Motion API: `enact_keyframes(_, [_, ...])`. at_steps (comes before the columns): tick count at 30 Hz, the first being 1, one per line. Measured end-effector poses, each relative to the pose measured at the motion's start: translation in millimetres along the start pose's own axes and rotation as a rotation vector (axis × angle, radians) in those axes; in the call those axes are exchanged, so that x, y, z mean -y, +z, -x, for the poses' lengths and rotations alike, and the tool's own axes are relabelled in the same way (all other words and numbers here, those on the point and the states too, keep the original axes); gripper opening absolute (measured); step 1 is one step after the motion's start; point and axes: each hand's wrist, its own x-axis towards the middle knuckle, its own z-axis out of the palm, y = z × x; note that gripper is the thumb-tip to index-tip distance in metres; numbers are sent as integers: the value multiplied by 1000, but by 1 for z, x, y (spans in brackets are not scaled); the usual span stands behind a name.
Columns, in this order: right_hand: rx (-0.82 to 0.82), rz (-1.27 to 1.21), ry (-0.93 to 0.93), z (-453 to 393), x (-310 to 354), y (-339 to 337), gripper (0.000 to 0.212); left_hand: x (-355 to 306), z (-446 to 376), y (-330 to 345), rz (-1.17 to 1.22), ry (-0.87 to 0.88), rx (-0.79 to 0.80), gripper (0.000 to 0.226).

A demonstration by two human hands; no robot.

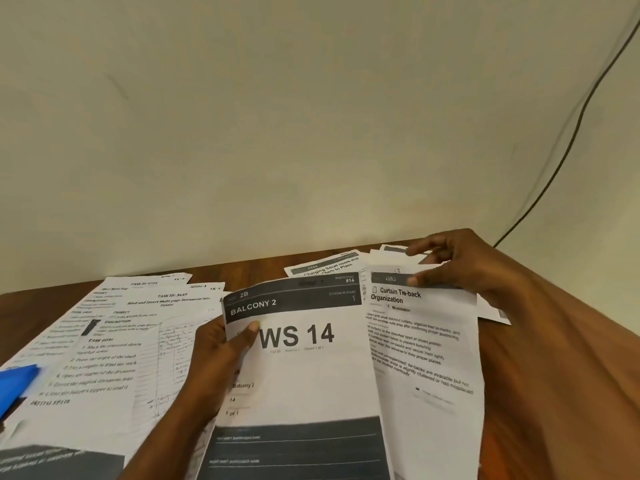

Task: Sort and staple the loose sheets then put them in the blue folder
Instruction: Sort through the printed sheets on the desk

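The left hand (221,344) grips the "WS 14" sheet (304,375) by its left edge, thumb laid across the front just under the dark "BALCONY 2" header and fingers curled behind. The right hand (460,268) pinches the top of the "Curtain Tie-back Organization" sheet (429,341), thumb on its dark header band, fingers bent over the upper edge. The two sheets sit side by side, with the "WS 14" sheet overlapping the other's left margin. Behind them lies a sheet headed "Charging Small Items" (329,266) and, under the right hand, more loose papers. To the left, the "TASK ID: 3649" sheet (138,341) lies among other pages spread on the brown wooden table (554,393). The blue folder (17,386) shows at the far left edge, resting on those pages. A dark cable (568,140) runs down the wall.
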Motion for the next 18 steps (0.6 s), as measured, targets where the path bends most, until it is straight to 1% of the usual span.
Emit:
enact_keyframes(1, [12, 81, 22, -1, -6, -7, 76, 0, 0, 0, 8, 0, 2, 23])
enact_keyframes(2, [24, 166, 43, -2, -12, -14, 78, 0, 0, 1, 12, -1, 4, 22])
enact_keyframes(3, [53, 227, 61, -1, -16, -21, 71, 0, 0, 1, 9, 0, 5, 21])
enact_keyframes(4, [96, 269, 80, 1, -18, -27, 59, -1, 1, 2, 1, 3, 5, 21])
enact_keyframes(5, [133, 283, 99, 4, -20, -33, 47, -1, 1, 2, -5, 7, 5, 21])
enact_keyframes(7, [178, 266, 107, 7, -22, -41, 33, -1, 1, 2, -9, 13, 5, 21])
enact_keyframes(8, [168, 234, 84, 8, -23, -43, 31, 0, 1, 2, -8, 12, 4, 20])
enact_keyframes(10, [76, 110, 13, 6, -26, -41, 32, 1, 1, 2, -3, 6, 0, 18])
enact_keyframes(12, [-21, -80, -41, 3, -25, -34, 38, 1, 0, 2, -9, 1, -5, 20])
enact_keyframes(15, [-111, -333, -76, -8, -26, -11, 51, 3, 0, 1, -4, -7, 1, 26])
enact_keyframes(16, [-138, -385, -89, -11, -26, -4, 53, 3, 0, 1, 2, -12, 0, 28])
enact_keyframes(18, [-168, -443, -110, -16, -27, 7, 58, 3, -1, 1, 14, -15, -1, 22])
